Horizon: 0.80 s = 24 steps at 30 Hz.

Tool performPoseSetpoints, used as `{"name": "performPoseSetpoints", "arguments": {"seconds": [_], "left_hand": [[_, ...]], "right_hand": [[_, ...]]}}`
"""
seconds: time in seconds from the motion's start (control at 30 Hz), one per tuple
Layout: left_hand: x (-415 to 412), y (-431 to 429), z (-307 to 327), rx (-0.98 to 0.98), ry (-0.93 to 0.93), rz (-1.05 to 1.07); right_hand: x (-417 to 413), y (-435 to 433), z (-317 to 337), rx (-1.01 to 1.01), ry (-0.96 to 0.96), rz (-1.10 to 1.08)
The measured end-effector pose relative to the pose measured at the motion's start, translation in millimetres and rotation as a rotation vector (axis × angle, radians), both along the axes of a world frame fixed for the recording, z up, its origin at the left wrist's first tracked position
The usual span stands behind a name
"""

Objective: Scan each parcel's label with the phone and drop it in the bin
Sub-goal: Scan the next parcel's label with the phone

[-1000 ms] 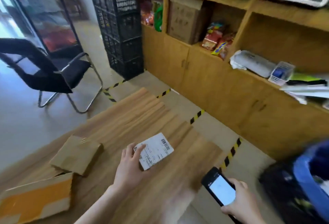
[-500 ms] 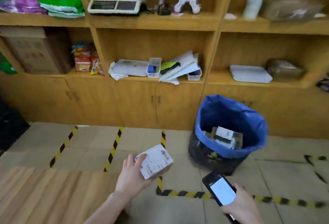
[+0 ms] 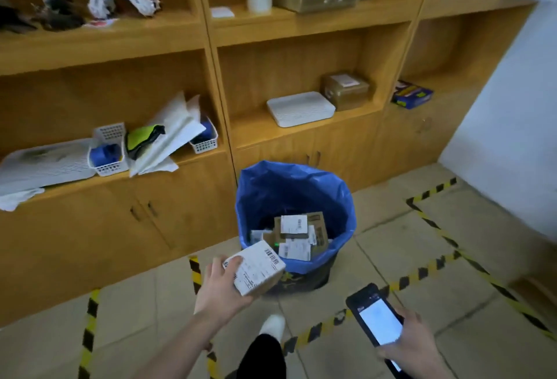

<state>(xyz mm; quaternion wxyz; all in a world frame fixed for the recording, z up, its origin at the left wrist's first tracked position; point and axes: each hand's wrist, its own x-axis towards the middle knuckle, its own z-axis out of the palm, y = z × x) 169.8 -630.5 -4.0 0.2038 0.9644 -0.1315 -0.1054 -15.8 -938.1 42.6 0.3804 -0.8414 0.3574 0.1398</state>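
Observation:
My left hand (image 3: 218, 286) grips a small cardboard parcel (image 3: 256, 267) with a white barcode label facing up, just in front of the bin's near-left rim. The bin (image 3: 343, 206) is black with a blue liner and stands on the floor against the cabinet; several labelled parcels (image 3: 297, 234) lie inside it. My right hand (image 3: 413, 345) holds a black phone (image 3: 376, 318) with a lit white screen, lower right, apart from the bin.
A wooden shelf unit (image 3: 217, 83) with cabinet doors runs behind the bin, holding baskets, papers and boxes. Yellow-black tape (image 3: 422, 273) marks the tiled floor. My leg and white shoe (image 3: 271, 327) show at the bottom centre. A white wall (image 3: 512, 107) stands at the right.
The view swung from the wooden table to the shelf and bin. The bin has come much closer, and my left hand with the parcel now sits by its rim. The phone stays in my right hand.

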Motion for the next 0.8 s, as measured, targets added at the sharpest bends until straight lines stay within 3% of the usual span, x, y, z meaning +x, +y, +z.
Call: {"name": "performPoseSetpoints", "arguments": {"seconds": [0.1,0.27,0.5,0.8], "left_hand": [[63,-35,-17,0.025,0.042,-0.061],[162,-84,-48,0.04,0.123,-0.091],[261,-133,-138,0.194,0.274,-0.229],[314,-180,-273,0.326,0.492,-0.442]], "right_hand": [[48,-23,-10,0.018,0.101,-0.1],[151,-53,-30,0.0,0.242,-0.084],[283,-79,-102,-0.001,0.278,-0.001],[361,-91,-206,-0.307,0.477,0.193]]}}
